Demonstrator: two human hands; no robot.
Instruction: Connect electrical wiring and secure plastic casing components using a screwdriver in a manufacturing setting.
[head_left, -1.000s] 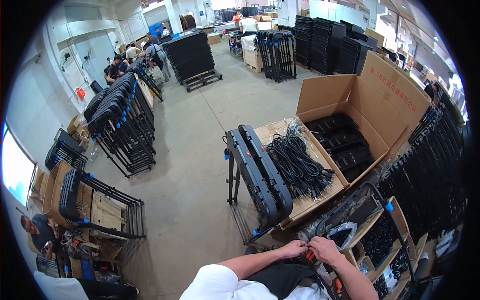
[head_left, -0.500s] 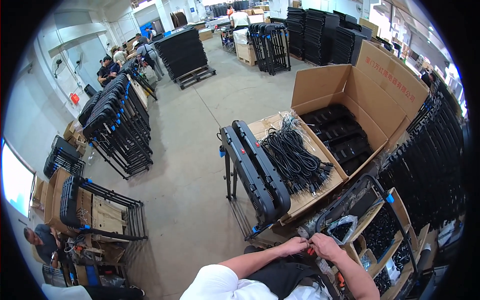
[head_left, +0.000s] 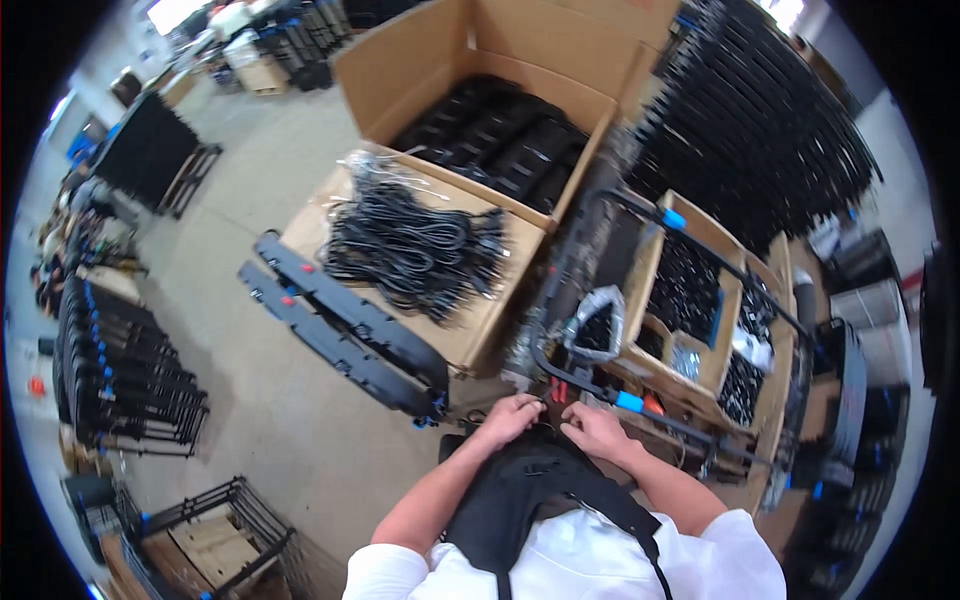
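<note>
My left hand [head_left: 512, 420] is in front of my dark apron [head_left: 535, 480], its fingers pinched together; what they hold, if anything, is too small to name. A short gap to the right is my right hand [head_left: 594, 432], with thumb and fingers curled closed and their tips hidden. Red handles of a small tool [head_left: 559, 389] show just beyond and between the hands. Past them lies a black tubular frame [head_left: 590, 388] with blue clips, reaching over a divided wooden tray [head_left: 640, 352] of small black parts. A clear plastic bag [head_left: 598, 322] of dark pieces sits beside the tray.
Bundled black power cords [head_left: 410, 240] lie on a cardboard surface [head_left: 480, 325] ahead. Two long black housings with red switches [head_left: 345, 325] stand at its left. Behind is an open carton [head_left: 570, 75] of black mouldings. Stacked black frames [head_left: 740, 120] rise at the right.
My view has swung right and down, so the carton and cords appear further left and nearer. My hands, close together before, are now apart.
</note>
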